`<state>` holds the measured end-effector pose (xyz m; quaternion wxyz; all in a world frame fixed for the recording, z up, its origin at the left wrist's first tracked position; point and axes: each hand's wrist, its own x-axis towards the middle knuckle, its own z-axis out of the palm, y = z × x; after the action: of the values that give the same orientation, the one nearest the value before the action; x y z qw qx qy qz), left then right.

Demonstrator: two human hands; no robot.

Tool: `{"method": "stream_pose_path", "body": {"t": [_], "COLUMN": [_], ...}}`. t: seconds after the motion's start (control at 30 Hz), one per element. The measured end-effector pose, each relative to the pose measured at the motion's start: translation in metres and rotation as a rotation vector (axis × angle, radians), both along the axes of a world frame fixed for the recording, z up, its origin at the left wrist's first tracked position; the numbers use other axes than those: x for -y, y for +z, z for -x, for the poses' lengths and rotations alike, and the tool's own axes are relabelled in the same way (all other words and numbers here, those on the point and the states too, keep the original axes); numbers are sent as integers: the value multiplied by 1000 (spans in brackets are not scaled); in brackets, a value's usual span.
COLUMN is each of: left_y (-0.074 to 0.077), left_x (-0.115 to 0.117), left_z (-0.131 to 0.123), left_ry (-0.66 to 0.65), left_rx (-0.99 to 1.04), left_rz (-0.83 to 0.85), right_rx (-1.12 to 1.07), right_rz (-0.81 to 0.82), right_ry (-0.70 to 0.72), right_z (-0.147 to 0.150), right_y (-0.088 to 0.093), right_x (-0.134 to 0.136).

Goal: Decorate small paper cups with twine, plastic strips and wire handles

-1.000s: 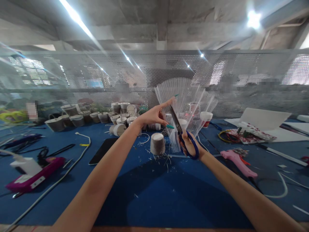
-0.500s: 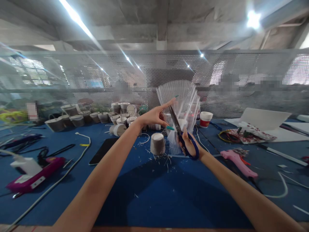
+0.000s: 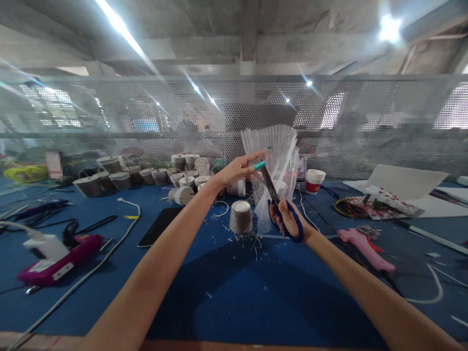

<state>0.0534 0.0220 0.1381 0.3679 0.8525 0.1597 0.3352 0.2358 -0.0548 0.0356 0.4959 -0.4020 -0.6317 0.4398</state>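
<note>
My left hand [image 3: 239,170] is raised over the blue table, fingers closed on the left edge of a fan of clear plastic strips [image 3: 278,146], its forefinger stretched along the strips. The fan stands upright, narrow at the bottom and spread at the top. My right hand [image 3: 288,218] grips blue-handled scissors [image 3: 280,207] with the blades pointing up into the lower part of the fan. An upturned grey paper cup [image 3: 241,217] stands on the table just left of the scissors, with small clippings scattered around it.
Several grey paper cups [image 3: 183,178] and small grey baskets [image 3: 109,180] crowd the back left. A black phone [image 3: 159,226], a purple glue gun [image 3: 54,265] with a white cable, a pink glue gun [image 3: 363,246], a red-and-white cup [image 3: 314,181] and white boards [image 3: 405,183] lie around. A perforated metal screen [image 3: 365,117] backs the table.
The plastic fan has drawn together and grown narrower. My left thumb has risen toward the forefinger on the strips. The scissors stay at the fan's base.
</note>
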Motion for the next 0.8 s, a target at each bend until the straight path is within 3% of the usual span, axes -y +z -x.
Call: {"method": "stream_pose_path", "body": {"t": [0.3, 0.8], "left_y": [0, 5], "left_x": [2, 4], "left_z": [-3, 4], "left_ry": [211, 54], "left_rx": [41, -43], "left_rz": [-128, -84], "right_rx": [16, -35], "right_rz": [-9, 44], "right_ry": [32, 115], "right_z": [-1, -2], "right_y": [-1, -5], "right_x": [1, 0]}}
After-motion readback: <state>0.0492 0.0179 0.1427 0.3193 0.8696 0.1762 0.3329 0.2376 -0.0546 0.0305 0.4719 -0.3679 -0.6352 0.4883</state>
